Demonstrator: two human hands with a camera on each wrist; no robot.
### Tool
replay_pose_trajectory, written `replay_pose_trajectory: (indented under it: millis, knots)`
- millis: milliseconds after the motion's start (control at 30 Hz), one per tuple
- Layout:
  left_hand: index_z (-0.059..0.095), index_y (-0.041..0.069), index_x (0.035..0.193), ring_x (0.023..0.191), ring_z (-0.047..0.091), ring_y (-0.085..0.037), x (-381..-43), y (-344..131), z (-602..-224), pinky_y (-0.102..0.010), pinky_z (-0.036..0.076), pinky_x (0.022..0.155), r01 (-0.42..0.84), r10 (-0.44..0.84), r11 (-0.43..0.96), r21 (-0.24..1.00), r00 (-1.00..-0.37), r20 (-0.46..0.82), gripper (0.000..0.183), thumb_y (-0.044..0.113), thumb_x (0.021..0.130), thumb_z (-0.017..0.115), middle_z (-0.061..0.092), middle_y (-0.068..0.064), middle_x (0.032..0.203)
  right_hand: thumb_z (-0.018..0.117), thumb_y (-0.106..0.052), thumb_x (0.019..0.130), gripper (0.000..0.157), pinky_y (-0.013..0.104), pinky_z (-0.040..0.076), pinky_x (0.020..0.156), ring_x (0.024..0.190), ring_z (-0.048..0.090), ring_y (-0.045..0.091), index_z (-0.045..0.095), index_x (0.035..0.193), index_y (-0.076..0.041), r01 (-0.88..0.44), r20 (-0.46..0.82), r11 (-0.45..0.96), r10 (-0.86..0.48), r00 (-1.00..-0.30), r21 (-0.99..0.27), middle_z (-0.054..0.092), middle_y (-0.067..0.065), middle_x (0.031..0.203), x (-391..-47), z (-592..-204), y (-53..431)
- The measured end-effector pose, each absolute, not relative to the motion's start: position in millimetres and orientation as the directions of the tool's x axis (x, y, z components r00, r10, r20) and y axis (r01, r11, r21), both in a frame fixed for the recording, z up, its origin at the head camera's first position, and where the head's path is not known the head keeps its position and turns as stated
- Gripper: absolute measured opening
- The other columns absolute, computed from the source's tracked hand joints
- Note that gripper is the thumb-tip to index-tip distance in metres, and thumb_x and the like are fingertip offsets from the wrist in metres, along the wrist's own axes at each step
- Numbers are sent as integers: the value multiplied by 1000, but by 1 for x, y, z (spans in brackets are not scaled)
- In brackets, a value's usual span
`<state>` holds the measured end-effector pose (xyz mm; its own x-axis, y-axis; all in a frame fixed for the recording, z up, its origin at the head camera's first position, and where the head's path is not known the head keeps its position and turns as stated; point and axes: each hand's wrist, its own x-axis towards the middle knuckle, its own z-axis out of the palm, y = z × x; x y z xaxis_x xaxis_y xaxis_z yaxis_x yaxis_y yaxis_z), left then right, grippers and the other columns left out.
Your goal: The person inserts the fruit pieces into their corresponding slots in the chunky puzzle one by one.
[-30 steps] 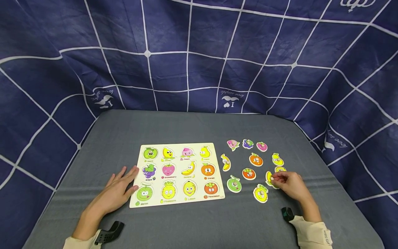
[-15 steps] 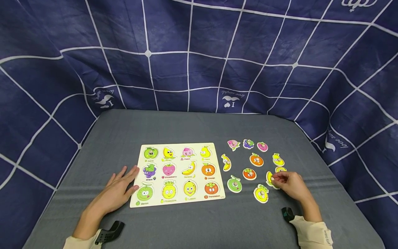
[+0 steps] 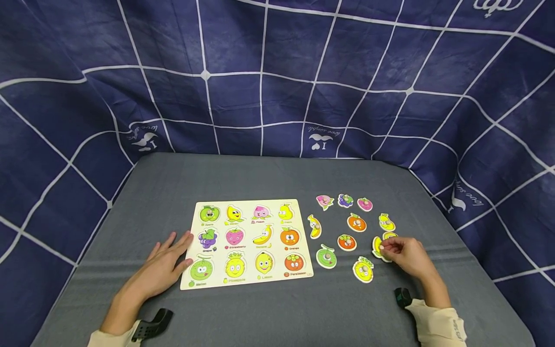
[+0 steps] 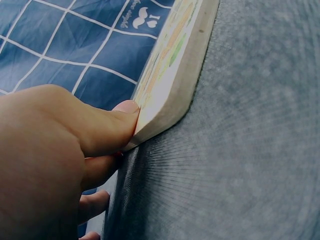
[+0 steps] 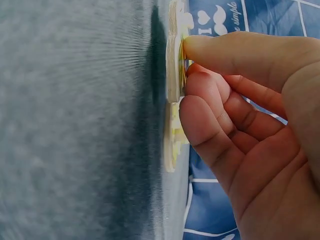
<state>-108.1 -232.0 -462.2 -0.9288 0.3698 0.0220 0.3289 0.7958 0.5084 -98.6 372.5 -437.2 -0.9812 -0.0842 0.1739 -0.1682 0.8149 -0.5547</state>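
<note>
My left hand point(image 3: 166, 265) lies at the left side of a pale fruit puzzle board point(image 3: 218, 283), its fingers spread and nearly straight. In the left wrist view the thumb point(image 4: 125, 107) rests on the board's edge near a rounded corner. With thumb and fingertips my right hand point(image 3: 409, 258) pinches a yellow fruit puzzle piece point(image 3: 376, 246), whose knob is hidden by the fingers. Seen from the right wrist, that piece point(image 5: 173, 60) stands just over the grey cloth, overlapping a second yellow piece point(image 5: 170, 145). The second piece point(image 3: 389, 235) is partly covered in the head view.
Around the right hand lie loose knobbed pieces: a pineapple point(image 3: 363, 273), a melon point(image 3: 326, 259), a persimmon point(image 3: 347, 245), an orange point(image 3: 356, 225), a banana point(image 3: 315, 229), a pear point(image 3: 387, 224) and several more behind. A blue checked curtain point(image 3: 277, 101) encloses the grey-covered table point(image 3: 260, 318).
My right hand and the yellow fruit puzzle piece have shifted slightly right and away from me, closer over the piece behind. The left hand and the board have stayed put.
</note>
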Motion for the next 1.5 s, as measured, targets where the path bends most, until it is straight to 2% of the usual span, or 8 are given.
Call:
replay_pose_trajectory:
  millis: [367, 767, 1500]
  knots:
    - [39, -5, 149, 141, 20, -54, -107, -232, -462, -74, 13, 105, 334, 372, 796, 505, -928, 27, 64, 21, 96, 65, 33, -24, 154, 80, -3, 80, 9, 17, 46, 52, 60, 56, -3, 74, 86, 0, -203, 219, 814, -96, -971, -545, 68, -2, 71, -104, -426, 362]
    - [39, -4, 149, 141, 20, -54, -107, -233, -462, -73, 13, 105, 329, 368, 801, 500, -930, 22, 64, 22, 96, 64, 33, -24, 154, 79, -1, 80, 9, 21, 50, 52, 62, 59, 2, 74, 87, 1, -222, 190, 790, -135, -972, -572, 67, 0, 71, -126, -415, 335]
    - [39, -3, 149, 141, 19, -54, -107, -232, -462, -73, 12, 105, 326, 366, 801, 501, -930, 20, 63, 24, 98, 63, 34, -24, 154, 78, 1, 80, 5, 22, 49, 54, 61, 57, 4, 73, 83, 0, -364, 211, 725, -297, -931, -585, 65, -3, 68, -163, -404, 282]
